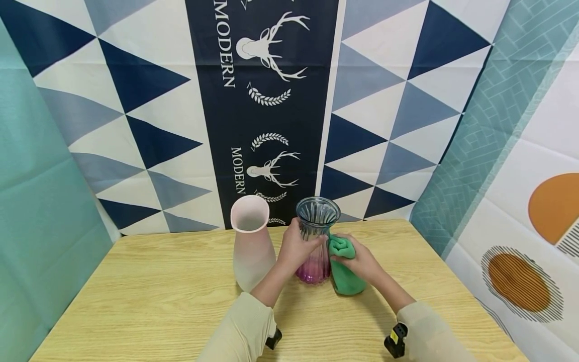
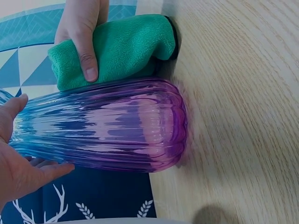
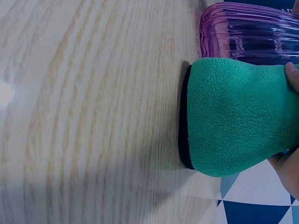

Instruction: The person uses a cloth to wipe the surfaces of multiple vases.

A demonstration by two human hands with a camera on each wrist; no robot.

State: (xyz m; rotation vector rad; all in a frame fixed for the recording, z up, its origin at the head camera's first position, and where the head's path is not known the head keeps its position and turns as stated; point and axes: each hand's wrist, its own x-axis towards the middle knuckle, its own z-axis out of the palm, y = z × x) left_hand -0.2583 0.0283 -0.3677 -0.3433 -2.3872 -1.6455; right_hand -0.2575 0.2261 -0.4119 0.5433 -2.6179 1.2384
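A ribbed glass vase (image 1: 316, 256), blue at its flared top and purple-pink at its base, stands upright on the table. My left hand (image 1: 297, 247) grips it below the rim, thumb across the near side, as the left wrist view also shows at the vase's (image 2: 117, 126) narrow part. Against the vase's right side, my right hand (image 1: 359, 259) holds a folded green cloth (image 1: 346, 276) with a dark edge. The right thumb lies over the cloth (image 2: 126, 49) in the left wrist view. Most of the right hand is outside the right wrist view.
A pale pink-and-white vase (image 1: 253, 251) stands just left of the left forearm. The wooden table (image 1: 172, 296) ends at a patterned cloth backdrop (image 1: 271, 125) close behind both vases. Hanging cloths (image 1: 511, 201) also flank the table on both sides.
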